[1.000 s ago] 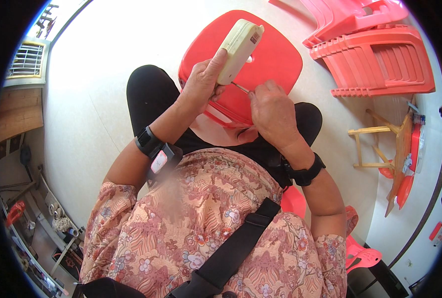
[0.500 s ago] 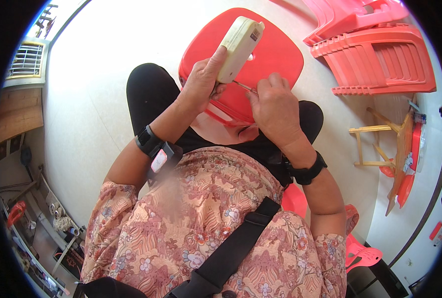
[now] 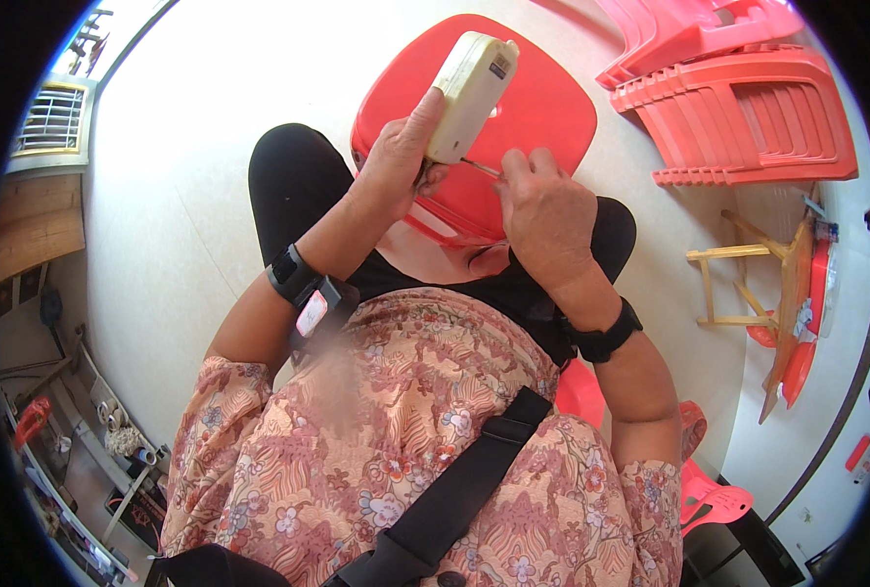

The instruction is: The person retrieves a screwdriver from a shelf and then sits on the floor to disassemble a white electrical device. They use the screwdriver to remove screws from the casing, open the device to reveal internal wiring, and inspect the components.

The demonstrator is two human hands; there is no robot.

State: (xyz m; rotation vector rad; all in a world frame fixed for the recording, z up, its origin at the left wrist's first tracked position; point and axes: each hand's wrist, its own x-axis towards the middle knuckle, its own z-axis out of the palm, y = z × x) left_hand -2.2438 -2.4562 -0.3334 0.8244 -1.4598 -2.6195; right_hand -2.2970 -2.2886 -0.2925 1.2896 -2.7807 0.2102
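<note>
My left hand (image 3: 402, 155) is closed round the lower end of a cream plastic rounded-box device (image 3: 470, 96), tilted with its top toward the upper right. A thin metal rod-like tool (image 3: 477, 166) runs from the device's bottom end to my right hand (image 3: 542, 210), whose fingers are bent and pinched on it; whether its tip enters the device is too small to tell. Both hands are over a red plastic stool (image 3: 550, 110) between my black-clad knees. Dark bands circle both wrists.
Stacked red stools (image 3: 728, 122) lie at upper right. A wooden stool or chair (image 3: 797, 264) with red objects leans by the right wall. A white grilled unit (image 3: 51, 117) tops a wooden cabinet (image 3: 34, 215) at left; cluttered racks (image 3: 73, 460) stand lower left. Pink plastic pieces (image 3: 709, 504) lie lower right.
My right hand has shifted slightly up and right, and its wrist has turned a little. The device in my left hand has risen very slightly.
</note>
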